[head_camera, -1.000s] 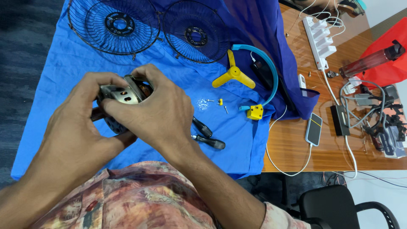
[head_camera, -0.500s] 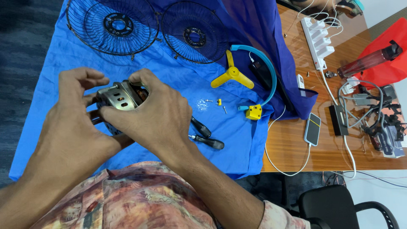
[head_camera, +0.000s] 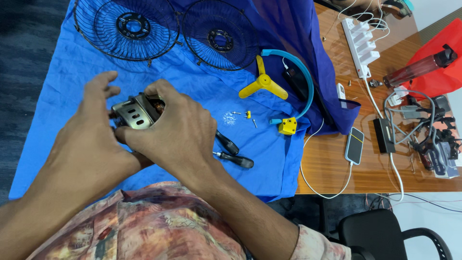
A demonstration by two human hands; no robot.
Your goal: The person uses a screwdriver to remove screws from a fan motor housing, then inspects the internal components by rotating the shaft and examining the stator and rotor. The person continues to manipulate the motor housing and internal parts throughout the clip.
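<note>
Both my hands hold a small fan motor (head_camera: 135, 111), a metal bracket with slots and copper windings, just above the blue cloth (head_camera: 207, 96). My right hand (head_camera: 175, 132) wraps over its right side, fingers curled on top. My left hand (head_camera: 91, 139) supports it from the left, with the thumb on it and the fingers lifted and spread. Two black-handled screwdrivers (head_camera: 233, 151) lie on the cloth just right of my right hand. Small screws (head_camera: 240, 117) sit further right.
Two black wire fan guards (head_camera: 126, 26) (head_camera: 220, 34) lie at the top of the cloth. A yellow fan blade (head_camera: 262, 83) and a blue curved band with a yellow block (head_camera: 288, 126) lie right. On the wooden desk: phone (head_camera: 354, 145), power strip (head_camera: 360, 41), cables, red bag (head_camera: 440, 62).
The motor has been turned in my hands. My left fingers have lifted off it and spread; my right hand still covers it.
</note>
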